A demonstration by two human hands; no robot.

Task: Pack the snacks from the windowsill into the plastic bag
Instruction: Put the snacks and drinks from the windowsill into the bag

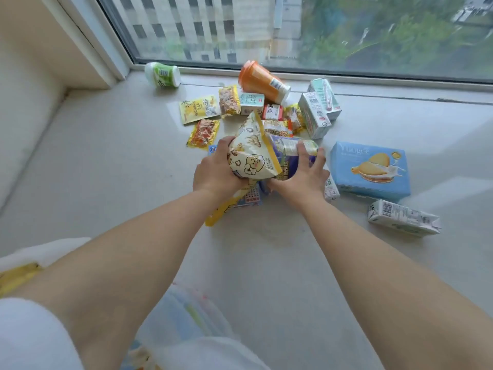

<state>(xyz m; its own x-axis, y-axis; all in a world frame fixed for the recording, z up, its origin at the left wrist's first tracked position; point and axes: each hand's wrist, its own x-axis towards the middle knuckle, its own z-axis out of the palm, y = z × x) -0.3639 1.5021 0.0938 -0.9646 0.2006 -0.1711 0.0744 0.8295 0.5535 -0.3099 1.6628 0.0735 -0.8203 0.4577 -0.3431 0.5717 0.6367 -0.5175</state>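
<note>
Left hand (pixel 213 166) around popcorn bag (pixel 253 153), right hand (pixel 301 172) around purple packet (pixel 290 158), above pale windowsill (pixel 133 182).

Only a blurred word, perhaps "Yuugee", on the blue biscuit box (pixel 369 170)

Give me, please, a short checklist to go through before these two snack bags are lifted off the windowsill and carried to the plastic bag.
1. Left hand grips the popcorn bag: ok.
2. Right hand grips the purple snack bag: ok, fingers curl over its far side.
3. Nothing lies on top of the two bags: ok.
4. Packets under the two bags will stay put: cannot tell; a yellow packet lies partly beneath the left wrist.
5. Plastic bag mouth is open: cannot tell; it is blurred at the near edge.
6. Path back to the plastic bag over the sill: ok.
</note>
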